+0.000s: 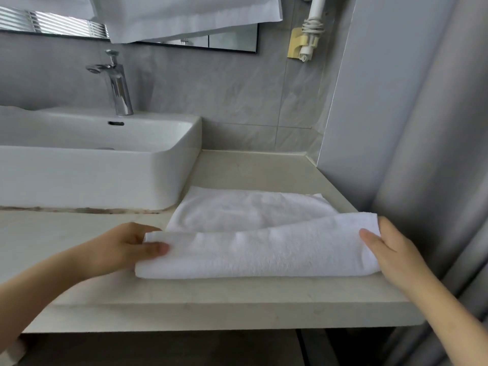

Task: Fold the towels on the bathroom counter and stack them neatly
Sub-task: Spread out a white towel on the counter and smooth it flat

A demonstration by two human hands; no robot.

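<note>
A white terry-cloth towel (250, 233) lies on the pale, matte stone counter (211, 305), just right of a glossy white rectangular ceramic basin (100, 178). The towel's nap is soft and looped; its far layer lies flat with light wrinkles, while the near portion is turned over into a thick, rounded fold running along the counter's front. The left hand (129, 247) pinches the fold's left end, thumb on top and fingers curled beneath the cloth. The right hand (388, 249) grips the right end, thumb over the upper face and fingers wrapped behind the raised corner. The basin's interior shows only an overflow slot and part of a drain. A polished chrome faucet (118, 85) stands behind it. Grey marbled tiles (224, 96) clad the wall; a white hair dryer (311, 25) with coiled cord sits in a cream bracket (294, 43). White cloth (184, 14) hangs above, before a mirror (232, 40).
</note>
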